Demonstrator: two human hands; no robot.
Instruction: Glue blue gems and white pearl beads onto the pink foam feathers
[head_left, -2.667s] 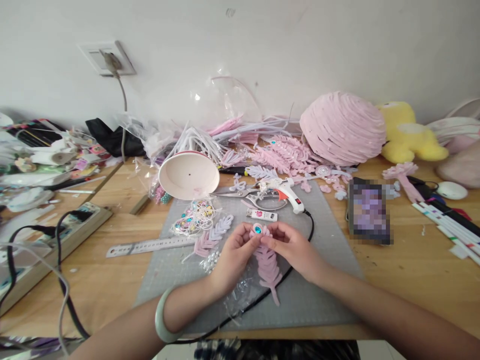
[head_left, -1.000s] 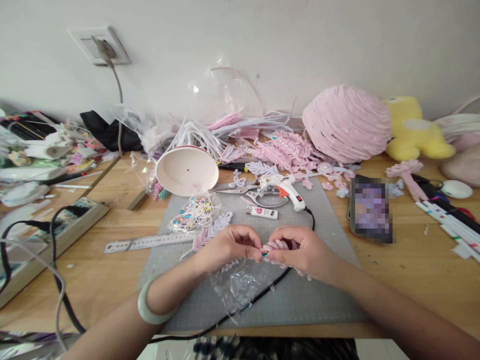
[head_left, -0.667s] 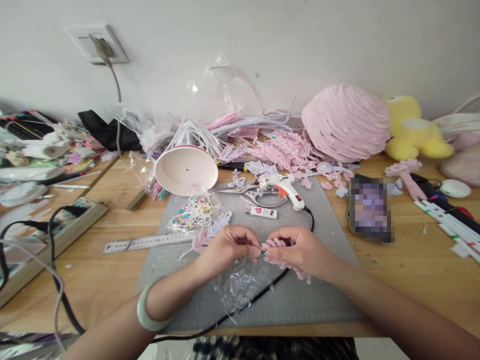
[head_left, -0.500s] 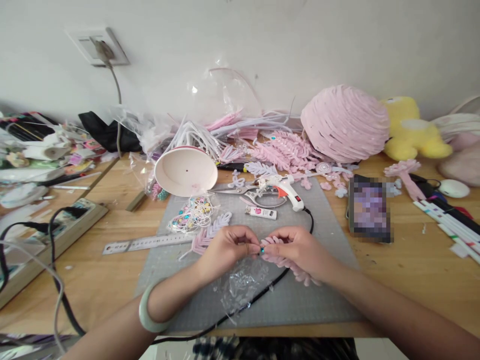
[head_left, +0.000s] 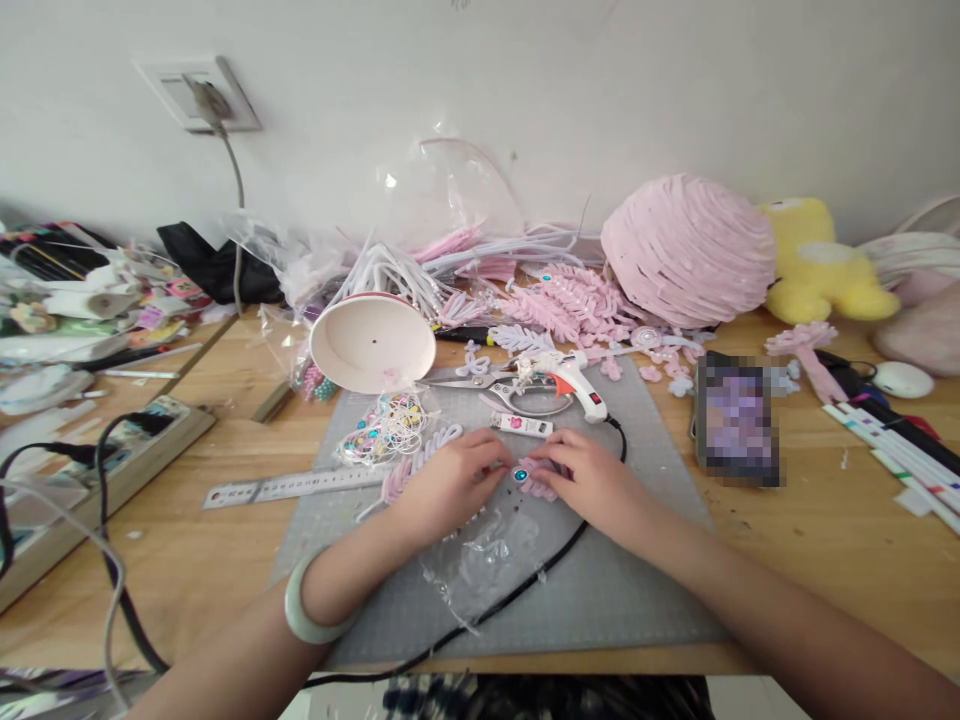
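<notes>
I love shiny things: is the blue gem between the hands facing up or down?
Facing up: the blue gem shows its shiny round face and pale rim, on the pink leaf in the right hand.

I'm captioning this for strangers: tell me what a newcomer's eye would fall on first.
Probably the big round pink form at the back right, beside the yellow plush toy. Next, the blue gem on the pink piece, between the left hand and right hand over the gray mat. The white glue gun with its orange trigger, beyond the hands, also stands out.
</notes>
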